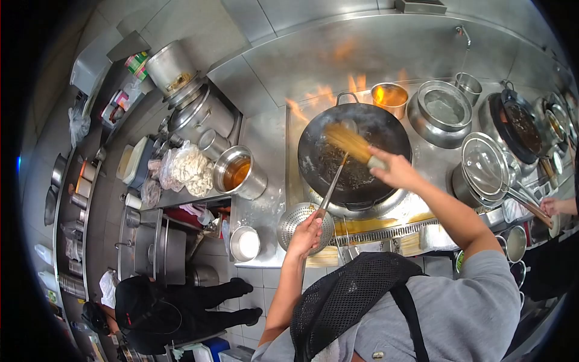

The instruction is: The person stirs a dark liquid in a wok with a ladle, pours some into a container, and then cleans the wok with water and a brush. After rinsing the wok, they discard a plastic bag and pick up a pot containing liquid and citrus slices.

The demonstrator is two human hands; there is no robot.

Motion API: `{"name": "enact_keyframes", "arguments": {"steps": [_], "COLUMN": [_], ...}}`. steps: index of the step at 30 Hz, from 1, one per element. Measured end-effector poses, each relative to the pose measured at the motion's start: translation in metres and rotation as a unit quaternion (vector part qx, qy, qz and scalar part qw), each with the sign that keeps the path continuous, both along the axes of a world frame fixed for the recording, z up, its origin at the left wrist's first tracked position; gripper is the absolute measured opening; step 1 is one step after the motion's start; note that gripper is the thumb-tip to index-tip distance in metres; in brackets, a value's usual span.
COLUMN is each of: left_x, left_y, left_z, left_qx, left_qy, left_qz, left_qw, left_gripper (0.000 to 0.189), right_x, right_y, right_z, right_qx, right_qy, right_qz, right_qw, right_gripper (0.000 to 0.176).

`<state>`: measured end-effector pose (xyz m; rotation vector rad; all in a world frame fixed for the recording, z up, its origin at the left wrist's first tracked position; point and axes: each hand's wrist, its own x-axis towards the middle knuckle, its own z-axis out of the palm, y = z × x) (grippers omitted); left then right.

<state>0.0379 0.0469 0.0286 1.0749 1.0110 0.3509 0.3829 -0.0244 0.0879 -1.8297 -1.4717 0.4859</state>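
Note:
A black wok sits over the burner with a little dark, wet residue inside. My right hand is closed round the handle end of a bamboo wok brush, whose bristles are inside the wok and slightly blurred. In my left hand is the handle of a long metal ladle; its bowl end reaches into the wok and is partly hidden by the brush. Below my left hand lies a round perforated strainer.
Flames rise behind the wok, near a metal pot. A pot of amber liquid and a white container stand left. Sieves rest right. A person in black is lower left; another person's hand is at right.

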Motion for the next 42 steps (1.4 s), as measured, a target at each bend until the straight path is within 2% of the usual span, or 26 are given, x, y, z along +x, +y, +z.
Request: {"name": "enact_keyframes", "arguments": {"steps": [2,4,5,7,10,13,15,17,19,20,21,23,24,25,27,28,29,32,34,35,36,37,38,40,41,42], "left_x": [0.000,-0.006,-0.001,0.003,0.010,0.004,0.000,-0.002,0.001,0.000,-0.002,-0.007,-0.010,-0.011,-0.010,-0.008,-0.007,-0.007,-0.014,-0.015,-0.014,-0.011,-0.007,0.000,0.003,0.003], "left_y": [0.001,-0.013,-0.016,-0.025,-0.024,-0.024,-0.023,-0.028,-0.023,-0.019,-0.018,-0.021,-0.022,-0.023,-0.024,-0.023,-0.020,-0.020,-0.025,-0.025,-0.023,-0.022,-0.024,-0.026,-0.024,-0.021], "left_z": [-0.002,-0.016,-0.021,-0.021,-0.014,-0.017,-0.027,-0.031,-0.027,-0.034,-0.036,-0.042,-0.047,-0.047,-0.042,-0.041,-0.041,-0.045,-0.046,-0.049,-0.053,-0.053,-0.052,-0.057,-0.062,-0.076], "left_qx": [-0.096,-0.072,-0.047,-0.080,-0.187,-0.245,-0.278,-0.324,-0.407,-0.434,-0.432,-0.463,-0.451,-0.452,-0.451,-0.450,-0.449,-0.465,-0.330,-0.330,-0.178,-0.015,0.076,0.167,0.257,0.250], "left_qy": [-0.082,-0.068,-0.063,-0.089,-0.174,-0.220,-0.257,-0.287,-0.351,-0.404,-0.404,-0.414,-0.447,-0.450,-0.461,-0.466,-0.469,-0.458,-0.366,-0.364,-0.215,-0.057,0.028,0.045,0.063,0.048], "left_qz": [0.032,0.007,-0.011,-0.004,0.049,0.059,0.054,0.056,0.072,0.056,0.056,0.098,0.065,0.066,0.073,0.069,0.070,0.078,0.093,0.096,0.053,0.004,-0.027,-0.020,-0.010,0.004], "left_qw": [0.991,0.995,0.997,0.993,0.966,0.943,0.924,0.900,0.840,0.803,0.804,0.778,0.770,0.768,0.761,0.758,0.757,0.754,0.865,0.866,0.959,0.998,0.996,0.985,0.964,0.967], "left_gripper": [0.060,0.061,0.062,0.058,0.045,0.035,0.031,0.027,0.022,0.031,0.031,0.035,0.034,0.034,0.034,0.035,0.035,0.036,0.037,0.037,0.035,0.034,0.036,0.037,0.038,0.042], "right_x": [-0.003,0.018,0.041,0.017,-0.013,0.010,0.028,0.012,-0.033,-0.028,-0.026,-0.019,-0.009,0.004,-0.005,-0.030,-0.034,-0.001,0.025,0.033,0.042,0.043,0.044,0.042,0.040,0.035], "right_y": [0.000,-0.006,0.004,-0.006,-0.006,-0.007,-0.009,-0.004,-0.011,-0.002,-0.007,-0.010,-0.005,0.002,0.000,-0.008,-0.004,0.006,0.016,0.019,0.025,0.027,0.025,0.021,0.020,0.017], "right_z": [-0.031,-0.046,-0.038,0.050,0.009,-0.059,0.007,0.024,0.039,-0.023,-0.028,-0.016,0.018,0.016,-0.018,0.000,-0.027,-0.037,-0.018,-0.022,-0.035,-0.035,-0.035,-0.022,-0.006,0.010], "right_qx": [-0.067,-0.148,-0.177,-0.267,-0.001,-0.089,-0.263,-0.236,-0.117,0.066,-0.050,-0.112,-0.277,-0.290,-0.074,-0.085,0.045,-0.109,-0.158,-0.182,-0.239,-0.293,-0.294,-0.344,-0.341,-0.308], "right_qy": [-0.056,-0.081,-0.084,0.029,0.007,-0.077,0.004,0.053,0.084,-0.031,-0.038,-0.069,0.027,0.023,-0.050,-0.018,-0.057,-0.116,-0.145,-0.177,-0.215,-0.253,-0.253,-0.074,-0.080,-0.035], "right_qz": [0.043,0.025,0.000,-0.033,0.025,0.035,-0.031,-0.040,-0.018,0.054,0.111,0.012,-0.065,-0.067,-0.028,-0.006,0.074,0.028,-0.032,-0.052,-0.040,-0.030,-0.032,-0.037,-0.036,-0.051], "right_qw": [0.995,0.985,0.981,0.963,1.000,0.992,0.964,0.970,0.989,0.996,0.992,0.991,0.958,0.954,0.996,0.996,0.995,0.987,0.976,0.966,0.946,0.922,0.921,0.935,0.936,0.949], "right_gripper": [0.065,0.068,0.071,0.068,0.067,0.072,0.074,0.076,0.076,0.076,0.075,0.074,0.073,0.073,0.071,0.071,0.073,0.071,0.065,0.062,0.063,0.063,0.063,0.066,0.066,0.067]}}
